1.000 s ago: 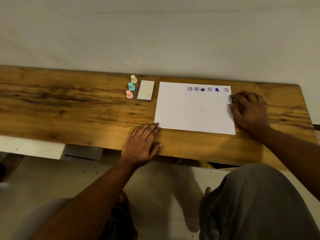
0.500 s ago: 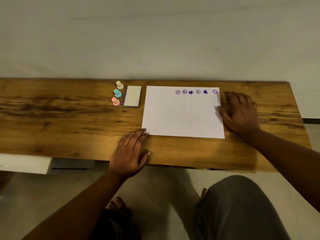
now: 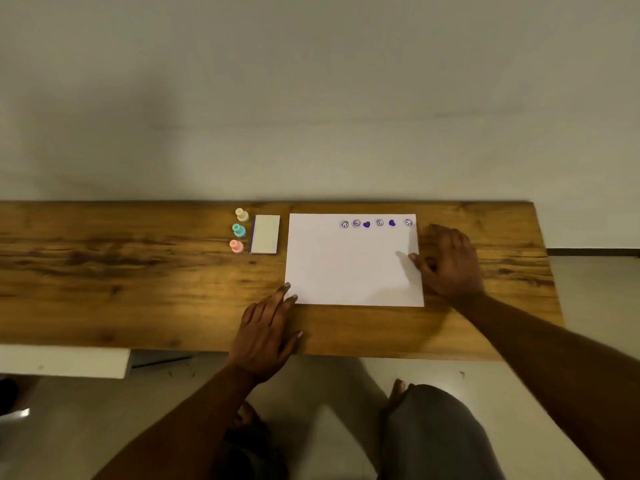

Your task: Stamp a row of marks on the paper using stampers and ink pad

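Since a second ago, our right hand has slid back along the paper's right edge, toward us and away from the stamped row, while our left hand stays flat by the near left corner. Both hands are open and hold nothing; the right thumb touches the paper, and the left fingertips reach its corner.

Six purple marks run along the far edge, filling only its right part. The three stampers stand in a line running away from us, just left of the ink pad, whose long axis runs the same way. They lie beyond our left hand and slightly to its left, well apart from our right. We judge the left hand is nearer, with a clear path across the tabletop.
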A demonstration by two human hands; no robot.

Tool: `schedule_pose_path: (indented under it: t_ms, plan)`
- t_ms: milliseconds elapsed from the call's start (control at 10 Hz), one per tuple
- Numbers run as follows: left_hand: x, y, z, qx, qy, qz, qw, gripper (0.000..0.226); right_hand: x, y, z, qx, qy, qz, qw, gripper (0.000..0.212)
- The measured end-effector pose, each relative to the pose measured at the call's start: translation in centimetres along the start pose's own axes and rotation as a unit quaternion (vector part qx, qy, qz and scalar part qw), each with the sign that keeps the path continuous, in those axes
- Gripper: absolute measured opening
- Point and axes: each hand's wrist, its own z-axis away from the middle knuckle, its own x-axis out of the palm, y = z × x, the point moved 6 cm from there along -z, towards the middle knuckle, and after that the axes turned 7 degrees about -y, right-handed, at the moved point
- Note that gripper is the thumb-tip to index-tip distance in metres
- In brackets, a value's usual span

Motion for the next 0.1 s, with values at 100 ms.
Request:
schedule_pose_path:
  t_ms: [100]
  plan:
    - [-3.88,2.72,0.73,-0.034,-0.022,-0.024,0.999,0.071,-2.83,-3.27,3.17,-0.020,-0.013,0.029,0.999,0.077]
